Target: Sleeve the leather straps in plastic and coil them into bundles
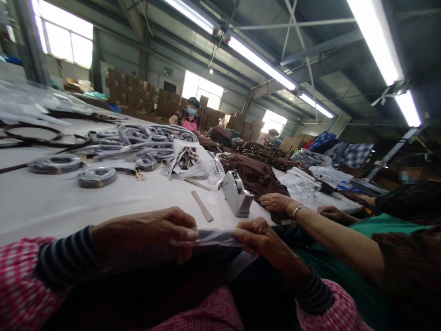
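Observation:
Between my two hands a flat, greyish thing in clear plastic wrap (217, 236) is stretched out level at the table's front edge. My left hand (151, 232) pinches its left end between thumb and fingers. Its right end is gripped by my right hand (267, 241), thumb on top. What lies inside the wrap is hard to make out. Just behind it stands a white tape dispenser (237, 195). A beige strip (202, 206) lies to the dispenser's left. Coiled straps wrapped in plastic (97, 177), one with a gold-coloured clasp (140, 175), rest farther left.
A co-worker's hand (275, 202) at my right touches a pile of brown bags (253, 170). A white plastic bag of beige strips (196, 161) stands mid-table. Clear plastic bags (299, 186) lie right; dark straps (31, 133) lie far left. More people work across and beside the table.

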`<state>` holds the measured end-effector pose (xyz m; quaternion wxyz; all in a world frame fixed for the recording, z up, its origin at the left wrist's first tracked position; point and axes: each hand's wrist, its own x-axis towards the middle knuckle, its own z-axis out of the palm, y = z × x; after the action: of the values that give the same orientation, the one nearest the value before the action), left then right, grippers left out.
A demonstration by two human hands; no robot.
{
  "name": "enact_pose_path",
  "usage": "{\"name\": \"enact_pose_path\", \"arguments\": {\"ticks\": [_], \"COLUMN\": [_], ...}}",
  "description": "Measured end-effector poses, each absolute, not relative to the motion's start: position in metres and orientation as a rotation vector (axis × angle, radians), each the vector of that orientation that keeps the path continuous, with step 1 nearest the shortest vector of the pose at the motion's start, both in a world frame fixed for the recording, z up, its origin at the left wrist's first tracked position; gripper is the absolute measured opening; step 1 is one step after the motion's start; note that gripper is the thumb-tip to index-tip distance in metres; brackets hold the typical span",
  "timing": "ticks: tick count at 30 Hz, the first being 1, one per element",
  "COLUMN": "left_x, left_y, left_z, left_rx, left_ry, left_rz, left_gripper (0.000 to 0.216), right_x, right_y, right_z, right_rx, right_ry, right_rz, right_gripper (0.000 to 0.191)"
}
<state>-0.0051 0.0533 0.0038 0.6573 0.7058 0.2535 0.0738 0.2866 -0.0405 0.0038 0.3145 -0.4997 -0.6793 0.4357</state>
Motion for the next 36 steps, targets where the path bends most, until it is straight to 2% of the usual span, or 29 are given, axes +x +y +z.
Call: {"name": "enact_pose_path", "arguments": {"ticks": [3,5,8,11,15,26,31,34,36], "left_x": [0.002,0.005,0.004,0.000,0.001,0.005,0.003,0.007,0.013], "left_y": [0.048,0.050,0.054,0.050,0.040,0.045,0.032,0.021,0.018], "left_z": [0.000,-0.008,-0.018,-0.024,-0.026,-0.038,-0.031,-0.009,0.009], "left_rx": [1.531,1.509,1.485,1.467,1.353,1.182,1.206,1.192,1.207], "left_ry": [0.535,0.537,0.527,0.478,0.398,0.362,0.267,0.265,0.280], "left_rz": [0.143,0.136,0.154,0.187,0.185,0.360,0.384,0.438,0.594], "left_gripper": [0.050,0.047,0.038,0.037,0.033,0.030,0.023,0.025,0.025], "right_x": [0.283,0.282,0.284,0.286,0.286,0.281,0.278,0.264,0.244], "right_y": [-0.033,-0.030,-0.029,-0.029,-0.023,-0.002,0.007,0.019,0.023], "right_z": [0.008,0.012,0.015,0.013,0.014,0.011,0.019,0.003,-0.019], "right_rx": [-1.330,-1.337,-1.296,-1.253,-1.198,-0.976,-0.923,-0.960,-0.968], "right_ry": [-1.854,-1.913,-1.924,-1.880,-1.890,-2.162,-2.105,-1.984,-1.798], "right_rz": [1.138,1.152,1.172,1.096,0.983,0.104,-0.129,-0.017,0.276], "right_gripper": [0.051,0.049,0.034,0.047,0.030,0.022,0.022,0.024,0.028]}}
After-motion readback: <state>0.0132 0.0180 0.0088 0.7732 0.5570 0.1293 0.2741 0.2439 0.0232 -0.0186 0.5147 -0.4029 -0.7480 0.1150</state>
